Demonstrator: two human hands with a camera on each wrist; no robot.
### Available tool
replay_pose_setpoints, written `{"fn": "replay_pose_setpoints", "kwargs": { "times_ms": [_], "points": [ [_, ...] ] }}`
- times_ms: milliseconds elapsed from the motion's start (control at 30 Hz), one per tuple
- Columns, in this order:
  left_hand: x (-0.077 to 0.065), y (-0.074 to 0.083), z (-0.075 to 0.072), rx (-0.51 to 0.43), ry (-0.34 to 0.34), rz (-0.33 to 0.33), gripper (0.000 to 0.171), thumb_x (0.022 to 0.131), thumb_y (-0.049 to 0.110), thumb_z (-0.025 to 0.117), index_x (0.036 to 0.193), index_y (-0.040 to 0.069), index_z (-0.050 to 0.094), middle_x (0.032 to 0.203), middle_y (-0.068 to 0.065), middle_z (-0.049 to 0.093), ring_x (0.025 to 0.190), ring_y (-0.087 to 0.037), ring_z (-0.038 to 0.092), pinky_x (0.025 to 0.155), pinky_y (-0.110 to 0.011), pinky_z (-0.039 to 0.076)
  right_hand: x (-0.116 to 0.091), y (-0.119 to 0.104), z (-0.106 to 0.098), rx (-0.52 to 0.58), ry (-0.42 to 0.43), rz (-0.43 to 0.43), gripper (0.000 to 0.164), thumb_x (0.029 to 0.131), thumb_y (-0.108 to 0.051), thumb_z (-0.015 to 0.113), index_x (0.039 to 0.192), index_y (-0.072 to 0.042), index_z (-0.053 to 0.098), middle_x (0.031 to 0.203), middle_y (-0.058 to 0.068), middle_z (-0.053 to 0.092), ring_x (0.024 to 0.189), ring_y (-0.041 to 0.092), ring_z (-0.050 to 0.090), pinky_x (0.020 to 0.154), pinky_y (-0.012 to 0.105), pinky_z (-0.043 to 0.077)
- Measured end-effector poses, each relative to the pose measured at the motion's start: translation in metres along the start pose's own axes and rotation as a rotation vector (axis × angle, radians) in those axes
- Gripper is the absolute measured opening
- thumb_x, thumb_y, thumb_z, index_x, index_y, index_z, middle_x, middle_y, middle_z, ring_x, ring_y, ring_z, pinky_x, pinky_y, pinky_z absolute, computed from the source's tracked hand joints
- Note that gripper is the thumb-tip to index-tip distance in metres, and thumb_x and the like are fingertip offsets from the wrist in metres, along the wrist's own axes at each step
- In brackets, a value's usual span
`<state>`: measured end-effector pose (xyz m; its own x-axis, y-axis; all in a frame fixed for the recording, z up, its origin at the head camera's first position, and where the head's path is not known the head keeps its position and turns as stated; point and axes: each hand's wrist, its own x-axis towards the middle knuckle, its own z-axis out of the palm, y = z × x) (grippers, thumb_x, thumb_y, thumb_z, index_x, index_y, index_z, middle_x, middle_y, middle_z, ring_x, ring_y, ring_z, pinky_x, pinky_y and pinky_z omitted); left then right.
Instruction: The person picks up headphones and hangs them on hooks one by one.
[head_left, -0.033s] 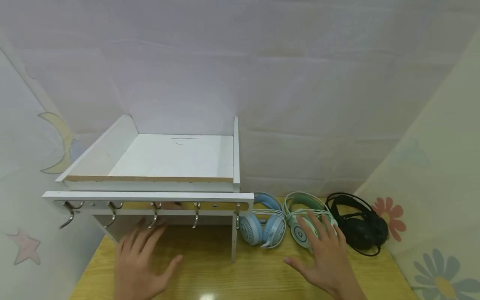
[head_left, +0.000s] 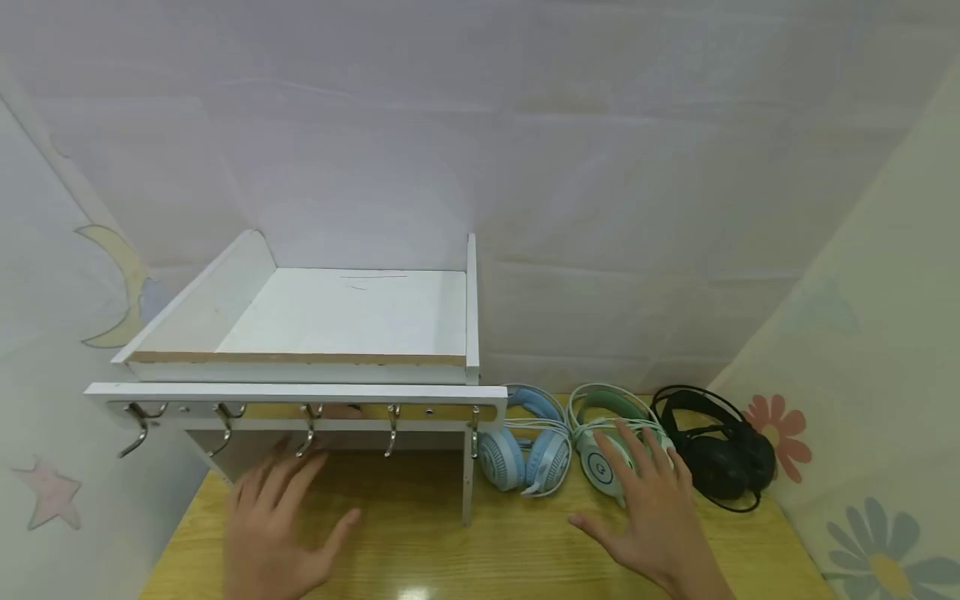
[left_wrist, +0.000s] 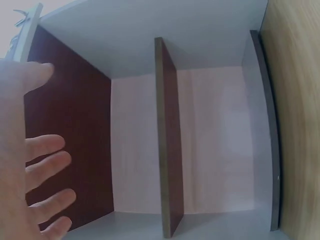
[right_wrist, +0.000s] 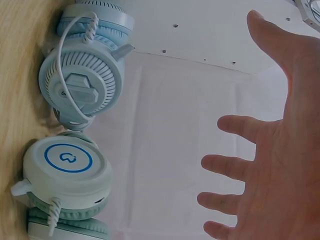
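Note:
My left hand (head_left: pixel 273 533), slightly blurred, hovers before the white shelf unit (head_left: pixel 300 371) with its fingers spread and nothing held. Metal hooks (head_left: pixel 307 429) line the rail just beyond its fingertips. In the left wrist view, the shelf's inner divider (left_wrist: pixel 167 140) stands beside that hand. With fingers apart, my right hand (head_left: pixel 652 521) is held in front of the green headphones (head_left: pixel 600 468), covering part of them in the head view. The right wrist view shows a gap between its fingers and these headphones. Blue headphones (head_left: pixel 504 458) lie between the shelf and the green pair.
Black headphones (head_left: pixel 723 462) lie at the right end of the row. Everything stands on a wooden table (head_left: pixel 510 558). A pale cloth backdrop (head_left: pixel 637 208) hangs behind, with patterned cloth (head_left: pixel 870 375) along the right side.
My left hand has shifted very slightly to the left. The right hand, the shelf unit and the headphones look unmoved.

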<state>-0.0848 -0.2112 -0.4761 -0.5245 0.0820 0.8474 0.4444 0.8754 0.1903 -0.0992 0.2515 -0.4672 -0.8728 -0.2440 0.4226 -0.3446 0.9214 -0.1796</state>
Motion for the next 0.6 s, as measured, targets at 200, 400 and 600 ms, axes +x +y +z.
{"fn": "replay_pose_setpoints", "kwargs": {
  "times_ms": [200, 400, 600],
  "points": [
    [0.014, 0.0, -0.009, -0.107, 0.26, 0.079, 0.065, 0.094, 0.063, 0.069, 0.101, -0.001, 0.081, 0.1, -0.021, 0.077, 0.095, -0.049, 0.065, 0.12, -0.021, 0.038, 0.008, 0.005, -0.004, 0.009, -0.021, 0.018, 0.102, 0.079, -0.072, 0.082, 0.163, -0.031, 0.043, 0.17, 0.015, 0.038, 0.15, 0.058, 0.036, 0.11, 0.081, 0.03],
    [0.025, 0.003, -0.025, -0.211, 0.414, 0.068, 0.053, 0.09, 0.048, 0.078, 0.09, -0.005, 0.081, 0.092, -0.02, 0.079, 0.092, -0.037, 0.071, 0.109, -0.018, 0.046, 0.01, 0.012, -0.004, 0.016, -0.039, 0.045, 0.098, 0.081, -0.072, 0.08, 0.162, -0.027, 0.046, 0.167, 0.017, 0.042, 0.149, 0.056, 0.037, 0.112, 0.079, 0.029],
    [0.045, 0.01, -0.042, -0.399, 0.646, 0.029, 0.039, 0.083, 0.024, 0.084, 0.079, -0.014, 0.075, 0.085, -0.023, 0.078, 0.096, -0.02, 0.076, 0.098, -0.019, 0.057, 0.012, 0.019, -0.001, 0.02, -0.028, 0.044, 0.097, 0.082, -0.07, 0.081, 0.161, -0.027, 0.047, 0.166, 0.019, 0.043, 0.148, 0.055, 0.038, 0.113, 0.079, 0.029]
  ]
}}
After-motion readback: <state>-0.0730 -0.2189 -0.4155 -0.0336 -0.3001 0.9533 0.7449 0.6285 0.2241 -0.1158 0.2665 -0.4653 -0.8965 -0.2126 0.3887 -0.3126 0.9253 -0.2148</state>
